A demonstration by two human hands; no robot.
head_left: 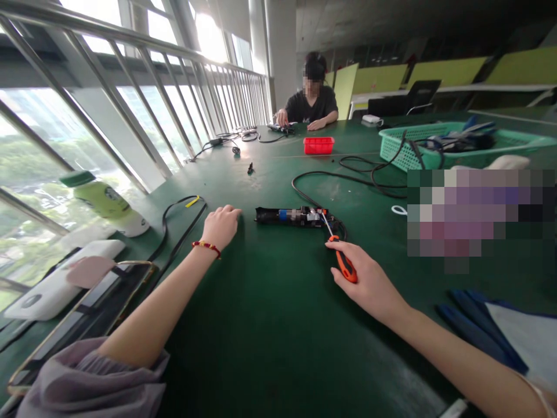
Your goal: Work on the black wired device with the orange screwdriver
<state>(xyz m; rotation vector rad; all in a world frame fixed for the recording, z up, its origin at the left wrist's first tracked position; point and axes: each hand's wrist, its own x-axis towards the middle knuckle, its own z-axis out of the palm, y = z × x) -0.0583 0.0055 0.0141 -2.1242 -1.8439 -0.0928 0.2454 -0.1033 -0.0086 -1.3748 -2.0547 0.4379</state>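
Observation:
A black cylindrical device (287, 216) with a blue band, exposed inner parts and a cable lies on the green table (261, 325). My right hand (365, 278) is closed round an orange and black screwdriver (347, 266), whose metal tip reaches the right end of the device. Left of the device, my left hand (223, 225) rests on the table with a red bracelet at the wrist. Its fingers are curled, the index finger pointing toward the device's left end without touching it. Whether anything is under those fingers is hidden.
A red bin (318, 146) stands behind the device, a green basket (404, 151) with tools at the back right. A bottle (107, 200) and phone (87, 325) are at the left, blue-white gloves (517, 337) at the right. A person (310, 104) works across the table.

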